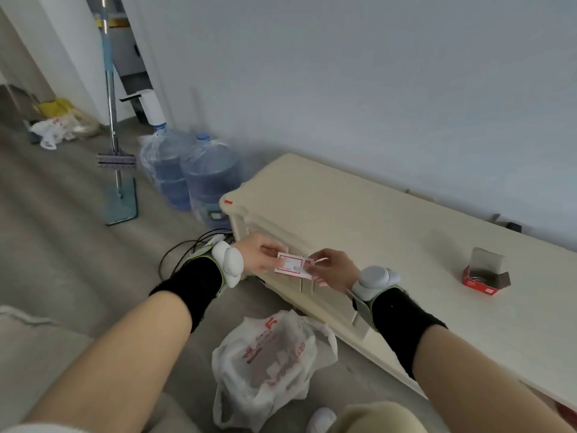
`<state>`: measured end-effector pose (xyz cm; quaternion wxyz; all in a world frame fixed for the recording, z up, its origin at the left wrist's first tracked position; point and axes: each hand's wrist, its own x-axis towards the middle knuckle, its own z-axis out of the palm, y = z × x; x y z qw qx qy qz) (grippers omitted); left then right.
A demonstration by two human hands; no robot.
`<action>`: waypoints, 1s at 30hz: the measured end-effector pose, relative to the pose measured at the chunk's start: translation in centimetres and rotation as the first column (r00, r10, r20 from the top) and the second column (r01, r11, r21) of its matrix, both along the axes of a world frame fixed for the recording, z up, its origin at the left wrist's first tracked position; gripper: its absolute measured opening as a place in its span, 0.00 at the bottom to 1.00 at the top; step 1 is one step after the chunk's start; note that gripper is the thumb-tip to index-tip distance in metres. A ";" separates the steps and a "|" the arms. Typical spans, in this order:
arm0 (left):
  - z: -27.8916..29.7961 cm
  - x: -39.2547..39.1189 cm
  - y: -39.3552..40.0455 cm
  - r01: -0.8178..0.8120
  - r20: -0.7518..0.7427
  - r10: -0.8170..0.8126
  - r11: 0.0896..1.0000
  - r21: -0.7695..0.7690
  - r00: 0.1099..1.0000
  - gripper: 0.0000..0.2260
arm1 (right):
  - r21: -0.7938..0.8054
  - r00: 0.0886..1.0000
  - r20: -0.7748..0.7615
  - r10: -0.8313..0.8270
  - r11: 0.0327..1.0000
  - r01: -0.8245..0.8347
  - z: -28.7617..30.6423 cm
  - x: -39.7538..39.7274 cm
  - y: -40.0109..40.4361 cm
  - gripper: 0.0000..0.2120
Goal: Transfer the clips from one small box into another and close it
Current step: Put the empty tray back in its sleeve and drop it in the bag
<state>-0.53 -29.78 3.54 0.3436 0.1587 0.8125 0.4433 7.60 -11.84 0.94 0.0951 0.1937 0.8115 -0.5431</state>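
Note:
I hold a small white box with red print (pixel 293 265) in the air in front of the cream table's left end. My left hand (pixel 254 256) pinches its left side. My right hand (pixel 332 268) grips its right end with the fingertips. Whether this box is open I cannot tell. A second small red box (pixel 485 275) stands on the table (pixel 374 220) far to the right, its lid flaps up, with dark metal clips showing inside. Both wrists carry black bands with white trackers.
A white plastic bag (pixel 268 367) with red print lies open on the floor under my hands. Two big water bottles (pixel 199 176) stand left of the table, with a mop (pixel 117 170) beside them. Black cables (pixel 190 248) trail on the floor by the table's corner.

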 end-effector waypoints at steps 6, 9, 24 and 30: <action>-5.2 0.5 -3.7 0.008 -0.061 -0.017 0.989 -0.150 0.998 0.17 | 0.161 0.987 0.076 0.139 0.976 -0.149 -4.6 -0.8 -3.2 0.16; -7.0 0.8 -4.4 0.008 -0.095 -0.023 0.987 -0.161 0.995 0.15 | 0.215 0.978 0.105 0.181 0.956 -0.200 -7.2 -1.1 -4.1 0.17; -16.0 2.9 -5.4 0.064 -0.207 -0.176 0.888 -0.456 0.962 0.13 | 0.364 0.890 0.338 0.307 0.829 -0.424 -13.9 -0.7 -6.8 0.09; -16.3 2.8 -5.2 0.060 -0.174 -0.170 0.858 -0.509 0.970 0.15 | 0.428 0.904 0.345 0.253 0.815 -0.391 -14.9 -0.6 -6.9 0.09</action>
